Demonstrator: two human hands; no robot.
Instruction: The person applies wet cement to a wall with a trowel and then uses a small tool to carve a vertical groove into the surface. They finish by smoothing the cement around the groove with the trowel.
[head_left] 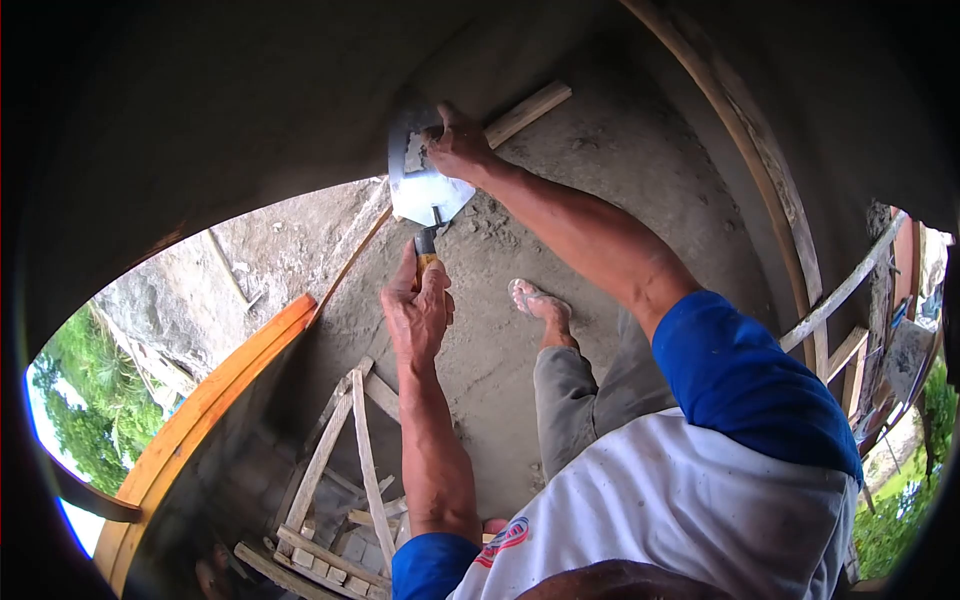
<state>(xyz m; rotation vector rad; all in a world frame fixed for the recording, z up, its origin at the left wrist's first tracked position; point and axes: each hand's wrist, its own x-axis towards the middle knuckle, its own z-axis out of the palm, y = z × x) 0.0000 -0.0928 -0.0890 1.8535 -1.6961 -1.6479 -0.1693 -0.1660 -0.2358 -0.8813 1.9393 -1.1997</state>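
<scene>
My left hand [417,305] is wrapped round the wooden handle of a pointed trowel [432,192], whose shiny metal blade points up and away from me. Just above the trowel, my right hand [459,148] grips a flat metal float [409,125] with a pale, mortar-smeared patch on it. The float and the trowel blade overlap in view, close to the dark plastered surface [250,110]; whether they touch cannot be made out. The right hand's fingertips are partly hidden behind the float's grip.
A sandalled foot [540,298] stands on the grey, mortar-strewn floor [490,370]. A wooden piece [528,113] lies beyond my right hand. Wooden frames [365,450] stand at the lower left beside an orange beam [215,405]. Long poles [765,150] rise at the right.
</scene>
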